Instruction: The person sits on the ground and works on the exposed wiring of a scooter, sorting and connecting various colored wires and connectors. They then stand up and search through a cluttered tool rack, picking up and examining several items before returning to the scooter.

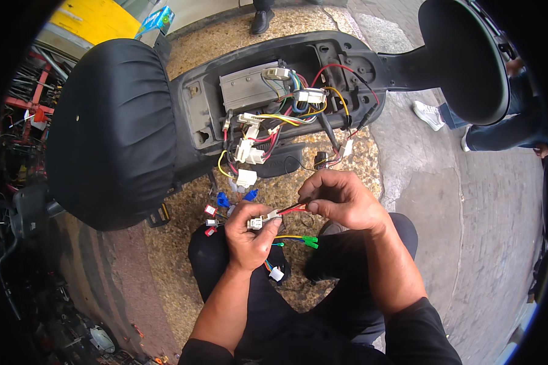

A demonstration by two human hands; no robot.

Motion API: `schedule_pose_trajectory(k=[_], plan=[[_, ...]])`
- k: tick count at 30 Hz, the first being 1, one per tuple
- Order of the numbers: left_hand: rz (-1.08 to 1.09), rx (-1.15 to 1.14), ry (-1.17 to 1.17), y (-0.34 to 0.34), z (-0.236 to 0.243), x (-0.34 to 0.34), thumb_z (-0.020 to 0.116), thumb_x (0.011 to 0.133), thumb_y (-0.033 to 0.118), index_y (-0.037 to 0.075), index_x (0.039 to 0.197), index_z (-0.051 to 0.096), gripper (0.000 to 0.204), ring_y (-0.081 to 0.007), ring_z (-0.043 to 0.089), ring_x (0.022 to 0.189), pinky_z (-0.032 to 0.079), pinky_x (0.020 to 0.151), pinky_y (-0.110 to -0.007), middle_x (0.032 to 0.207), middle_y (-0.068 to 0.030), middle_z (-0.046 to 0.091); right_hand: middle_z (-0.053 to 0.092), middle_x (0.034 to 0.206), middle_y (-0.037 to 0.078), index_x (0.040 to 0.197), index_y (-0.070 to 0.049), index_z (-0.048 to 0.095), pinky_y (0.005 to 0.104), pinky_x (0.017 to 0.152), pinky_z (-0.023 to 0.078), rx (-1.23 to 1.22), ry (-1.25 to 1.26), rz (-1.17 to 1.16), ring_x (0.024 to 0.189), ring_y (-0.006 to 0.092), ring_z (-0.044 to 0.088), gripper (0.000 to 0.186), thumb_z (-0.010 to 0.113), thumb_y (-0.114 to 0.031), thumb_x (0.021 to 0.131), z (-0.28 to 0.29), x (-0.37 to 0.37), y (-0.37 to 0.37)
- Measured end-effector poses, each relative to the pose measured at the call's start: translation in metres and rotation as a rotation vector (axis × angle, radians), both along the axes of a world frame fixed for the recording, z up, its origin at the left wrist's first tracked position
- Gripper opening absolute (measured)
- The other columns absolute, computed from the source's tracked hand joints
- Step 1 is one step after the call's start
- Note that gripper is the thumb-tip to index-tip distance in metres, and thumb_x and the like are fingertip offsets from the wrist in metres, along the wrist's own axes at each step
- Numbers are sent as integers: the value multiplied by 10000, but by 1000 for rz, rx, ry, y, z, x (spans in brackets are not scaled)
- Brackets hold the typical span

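My left hand (pixel 249 238) is closed on a white wire connector (pixel 263 221), its thumb and fingers pinching the plug. Red and black wires (pixel 293 208) run out of it to my right hand (pixel 346 199), whose thumb and forefinger pinch them. Below and beside my left hand hang several other plugs: blue ones (pixel 223 199), red-and-white ones (pixel 210 210), green terminals (pixel 310 241) and a white connector (pixel 276 274). Just beyond my hands, a bunch of white connectors (pixel 247 152) dangles over the edge of the scooter's open seat compartment (pixel 196 115).
A silver controller box (pixel 249 86) with coloured wires sits in the compartment. The padded black seat (pixel 115 128) rises on the left, a second round pad (pixel 463 61) at the far right. Other people's shoes (pixel 429 115) stand nearby. Tools (pixel 30 91) crowd the left side.
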State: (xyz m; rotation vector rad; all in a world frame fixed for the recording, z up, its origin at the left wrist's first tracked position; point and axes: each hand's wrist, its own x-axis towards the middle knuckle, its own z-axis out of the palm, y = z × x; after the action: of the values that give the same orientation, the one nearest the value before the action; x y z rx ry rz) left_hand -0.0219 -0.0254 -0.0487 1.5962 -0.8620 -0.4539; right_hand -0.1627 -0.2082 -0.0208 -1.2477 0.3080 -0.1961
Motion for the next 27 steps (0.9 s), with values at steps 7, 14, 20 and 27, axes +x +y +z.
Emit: schedule_pose_trajectory(k=[7, 14, 20, 27], plan=[[33, 11, 83, 2, -3, -1, 742, 755, -3, 16, 837, 625, 144, -140, 579, 709, 451, 656, -281, 786, -47, 608, 651, 878, 34, 990, 26, 634, 258, 736, 491, -44, 76, -4, 812, 98, 598, 126, 654, 25, 865, -2, 4, 2], [-70, 64, 10, 0, -1, 1, 754, 754, 31, 16, 877, 655, 158, -161, 577, 733, 454, 673, -302, 822, -61, 602, 652, 866, 41, 977, 29, 634, 259, 696, 491, 27, 74, 4, 781, 101, 596, 84, 618, -9, 903, -6, 6, 5], [-125, 55, 120, -2, 0, 1, 706, 812, 16, 3, 858, 643, 79, -110, 535, 689, 425, 625, -268, 792, -35, 591, 654, 846, 52, 989, 33, 628, 264, 671, 512, 65, 63, -15, 733, 114, 615, 102, 607, -20, 905, -11, 11, 14], [-76, 104, 275, 2, 4, -2, 662, 849, 11, 0, 840, 623, 41, -60, 488, 642, 389, 560, -244, 721, 14, 557, 656, 822, 53, 959, 28, 625, 262, 648, 507, 96, 121, -31, 724, 107, 609, 103, 634, -53, 896, -15, 15, 18]])
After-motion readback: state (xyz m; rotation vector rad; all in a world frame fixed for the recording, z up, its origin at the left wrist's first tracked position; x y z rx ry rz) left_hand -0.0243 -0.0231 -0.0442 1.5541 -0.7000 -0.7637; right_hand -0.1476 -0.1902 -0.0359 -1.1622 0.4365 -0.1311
